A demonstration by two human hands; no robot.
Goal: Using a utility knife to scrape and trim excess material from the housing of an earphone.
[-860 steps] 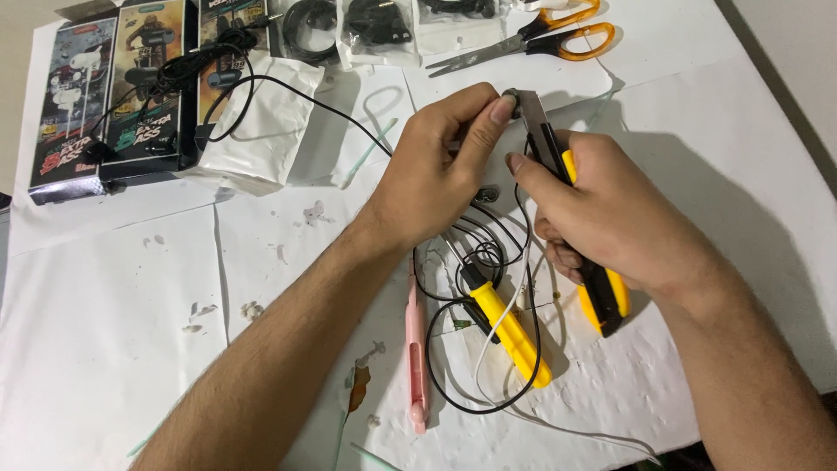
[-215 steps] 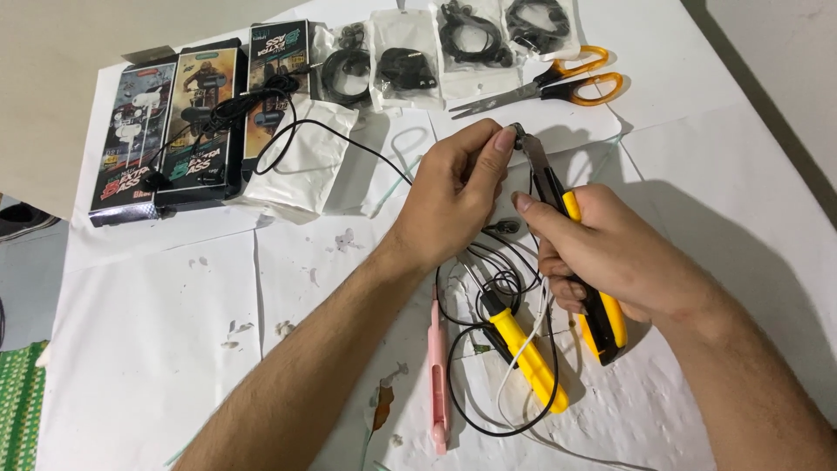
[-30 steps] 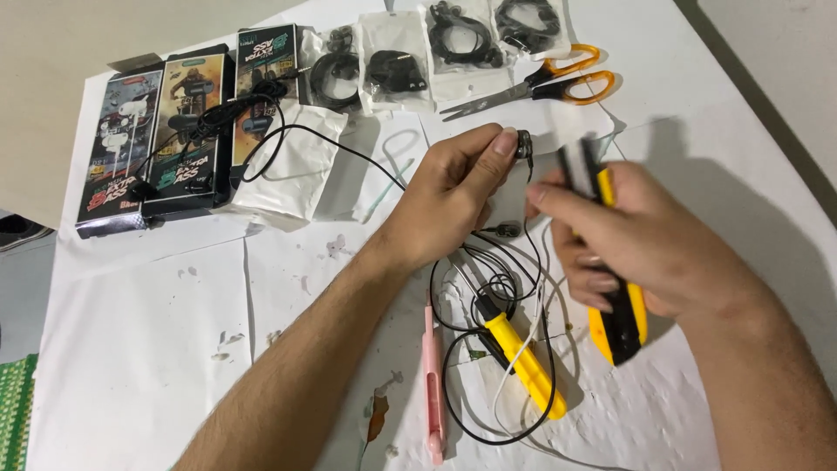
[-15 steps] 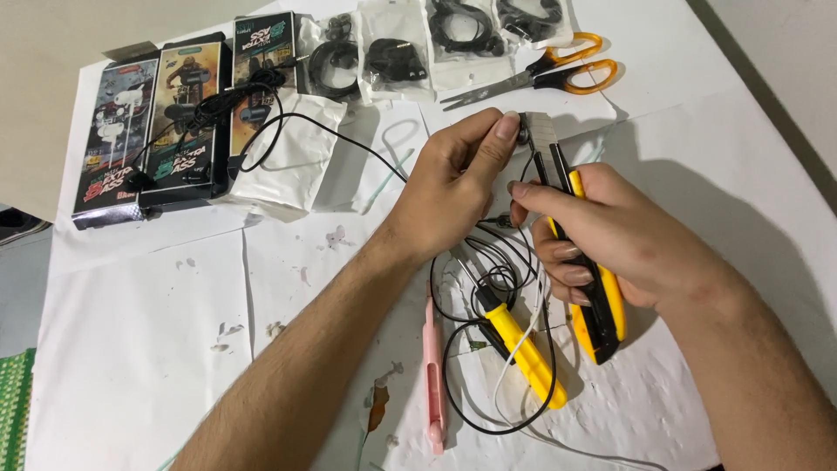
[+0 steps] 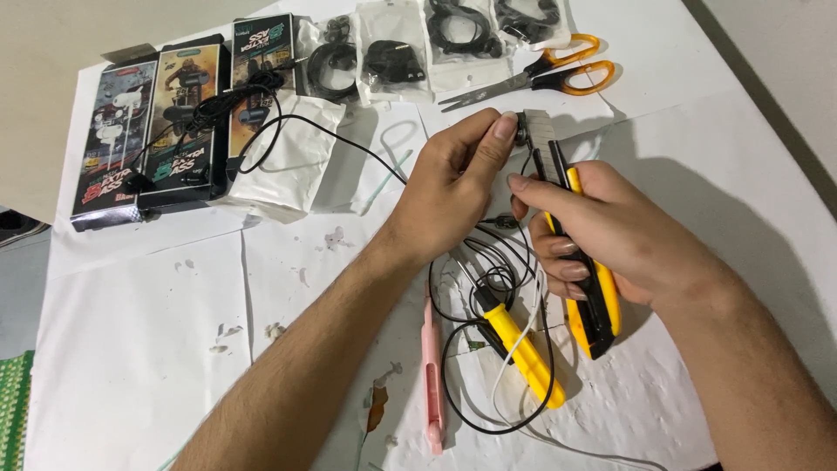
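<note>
Change: since half a second ago the right hand (image 5: 610,235) has shifted only slightly; the knife blade remains at the left fingertips.
Right hand: closed around a yellow-and-black utility knife (image 5: 586,262), forefinger laid along its upper edge.
Knife: long body angled down to the right; grey segmented blade (image 5: 539,131) extended, tip upward.
Left hand: the left hand (image 5: 453,192) pinches a small dark earpiece (image 5: 520,131) between thumb and forefinger, just beside the blade; contact with the blade cannot be confirmed.
Cable: black cable (image 5: 488,279) hangs from the earpiece, looped on the white paper (image 5: 131,349) below both hands.
Below hands: second yellow-handled tool (image 5: 523,353) among the loops; pink strip (image 5: 432,366) beside it.
Far edge: orange-handled scissors (image 5: 540,74), bagged earphones (image 5: 392,61), printed boxes (image 5: 148,122).
</note>
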